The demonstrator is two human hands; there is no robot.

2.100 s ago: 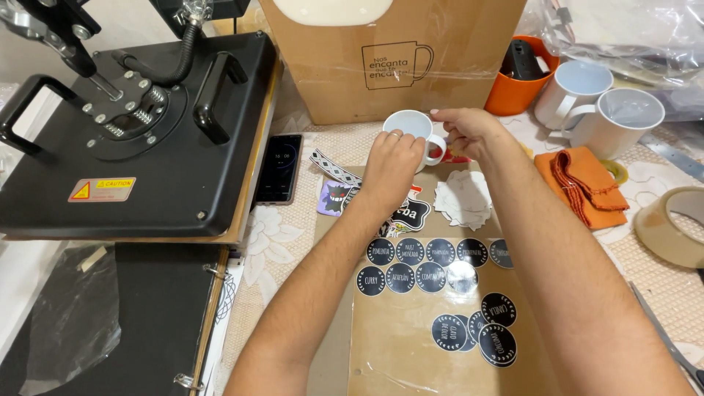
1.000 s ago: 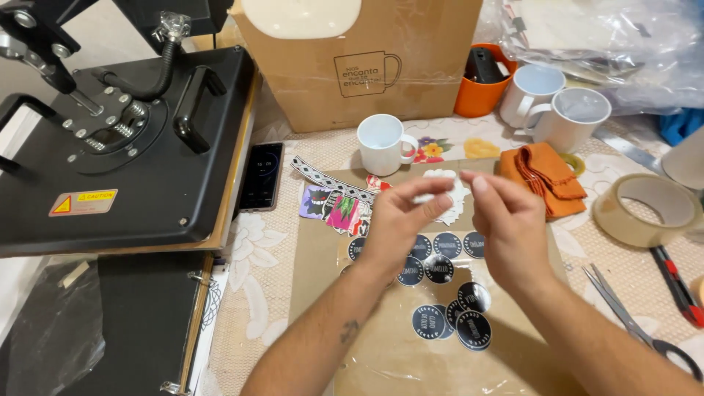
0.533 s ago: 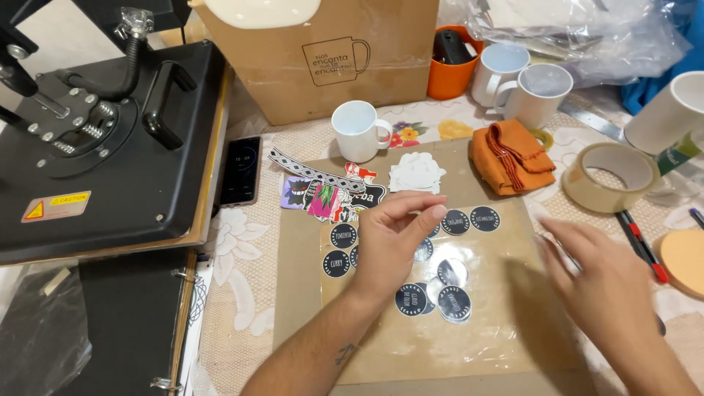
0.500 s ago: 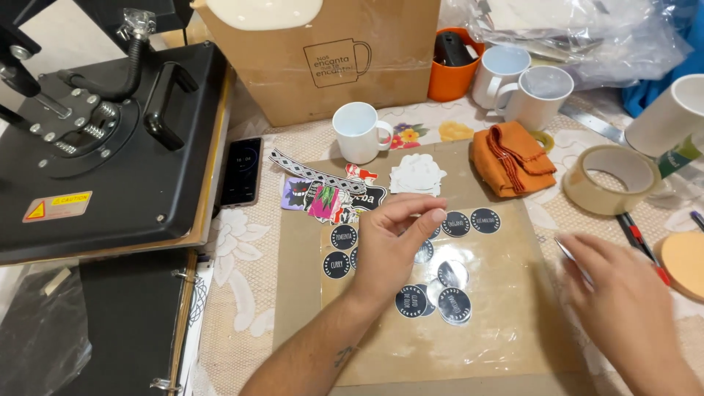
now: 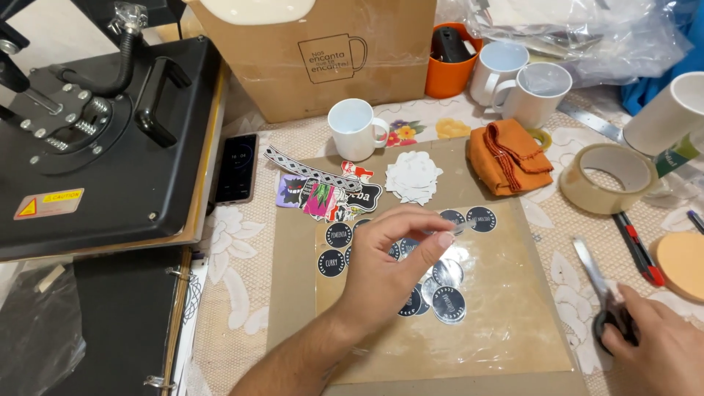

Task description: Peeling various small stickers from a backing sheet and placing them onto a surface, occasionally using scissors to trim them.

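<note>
Here, item one: a clear film sheet lying flat on a brown paper sheet at the table's middle. It is glossy and see-through, so its edges are hard to trace; its long axis seems to run left to right across the paper. Under or on it sit round black stickers with pale lettering, in loose rows; several lie beneath the hand and cannot be counted.

The left hand rests over the stickers, thumb and forefinger pinched together on a small pale strip, the other fingers curled. Whether that strip is tape or a corner of the film cannot be told.

Item two: scissors on the cloth at the right, just off the paper's edge. The bright blades point away from the person and slightly left, long axis near upright in the view. The black handles are mostly covered by the right hand, fingers closed around them; the hand itself is cut off at the lower corner.

Surroundings: a white mug beyond the paper, colourful stickers and a white cut-out pile near it, an orange cloth, a tape roll, a cardboard box, a phone and a black heat press at the left.
</note>
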